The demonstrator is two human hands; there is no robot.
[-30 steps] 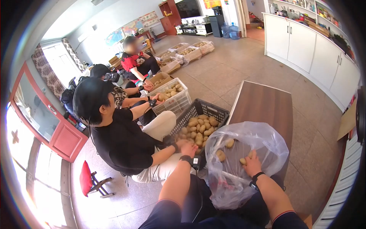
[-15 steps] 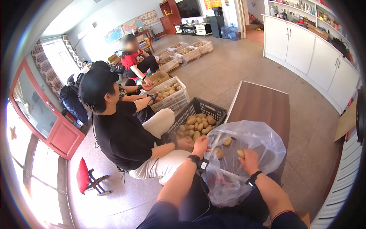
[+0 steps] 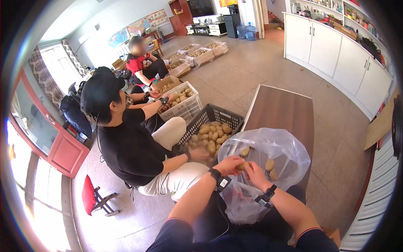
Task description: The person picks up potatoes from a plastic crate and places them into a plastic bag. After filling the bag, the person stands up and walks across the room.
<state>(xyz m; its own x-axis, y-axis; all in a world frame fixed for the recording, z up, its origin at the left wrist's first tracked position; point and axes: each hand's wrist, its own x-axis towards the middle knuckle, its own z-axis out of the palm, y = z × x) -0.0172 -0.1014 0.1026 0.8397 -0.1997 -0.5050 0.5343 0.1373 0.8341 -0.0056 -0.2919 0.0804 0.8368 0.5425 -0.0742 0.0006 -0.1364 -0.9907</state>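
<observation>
One potato (image 3: 242, 166) is clamped by the fingers of the left hand (image 3: 228, 166) and right hand (image 3: 257, 175) over the clear bag (image 3: 243, 206)'s left side; it could be dropped through an uneven grip. Three loose potatoes (image 3: 269, 164) are seen on the right, near the tabletop (image 3: 281, 109); farther, one black crate (image 3: 236, 120) and one white crate (image 3: 189, 111) are filled with uncountable potatoes.

To our left, a red stool (image 3: 89, 195) stands near a red door (image 3: 69, 152). Across the room we see white cabinets (image 3: 325, 52), with a black water dispenser (image 3: 231, 25) beside blue water jugs (image 3: 250, 32) and a wall-mounted television (image 3: 200, 7).
</observation>
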